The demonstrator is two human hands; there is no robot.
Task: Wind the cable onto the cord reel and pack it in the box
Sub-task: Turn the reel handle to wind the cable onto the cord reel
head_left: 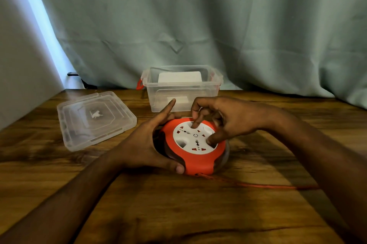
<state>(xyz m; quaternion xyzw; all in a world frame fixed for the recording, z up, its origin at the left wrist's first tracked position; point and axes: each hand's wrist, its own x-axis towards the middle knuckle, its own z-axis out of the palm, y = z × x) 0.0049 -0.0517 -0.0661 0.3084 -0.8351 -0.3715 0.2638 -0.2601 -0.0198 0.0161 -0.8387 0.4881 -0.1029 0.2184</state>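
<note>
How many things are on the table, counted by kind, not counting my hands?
Cord reel, red and white: 1
Red cable trailing from the reel: 1
Clear plastic box, open: 1
Clear lid, lying flat left of the box: 1
Total: 4

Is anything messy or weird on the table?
Only the red cable: part of it trails loose across the table to the right, not yet wound onto the reel. Nothing looks spilled or broken.

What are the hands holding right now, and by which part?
The left hand grips the cord reel by its left rim; right hand fingers press into its white socket face.
</note>
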